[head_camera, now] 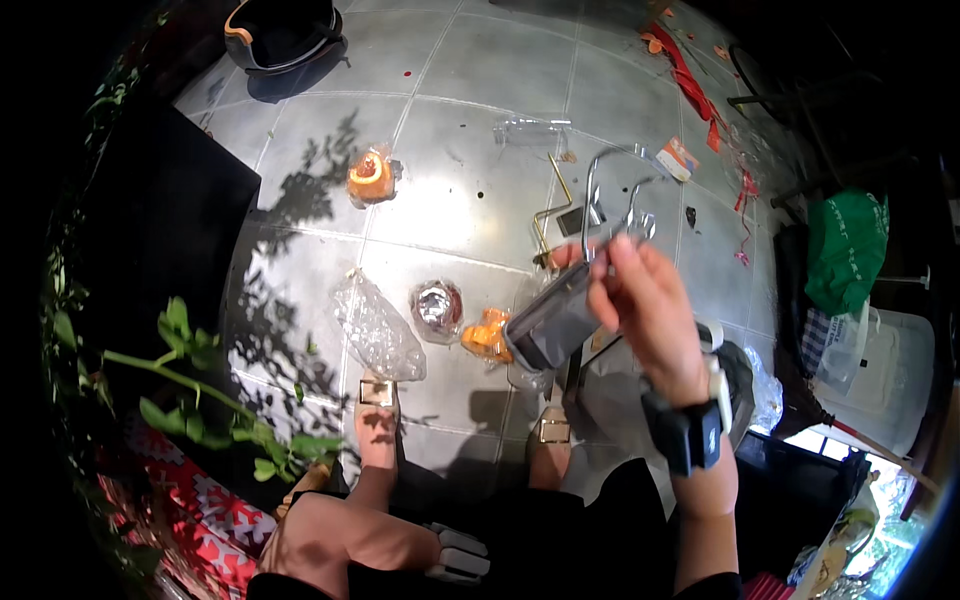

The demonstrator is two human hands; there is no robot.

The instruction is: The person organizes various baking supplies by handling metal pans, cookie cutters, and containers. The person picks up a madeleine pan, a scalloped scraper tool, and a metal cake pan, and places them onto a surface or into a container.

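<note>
My right hand (649, 300), with a dark device strapped at its wrist, grips a bent shiny metal rod (586, 195) between thumb and fingers. A flat grey rectangular piece (551, 319) tilts below the fingers; how it joins the rod is unclear. Pinkish fingertips show behind it, beside the lower end of a brass-coloured zigzag rod (568, 196). My left hand is out of view. Below the held things, an orange item in clear film (487, 335) lies on the tiles, and left of it are a round wrapped dark item (436, 309) and a crumpled clear plastic bag (379, 326).
Another orange wrapped item (371, 178), a clear plastic piece (531, 131), a small card (677, 159) and a red ribbon (686, 79) lie on the floor. A dark container (285, 45) stands at upper left. Leafy branches are at left; a green bag (847, 247) and translucent bin (889, 382) at right.
</note>
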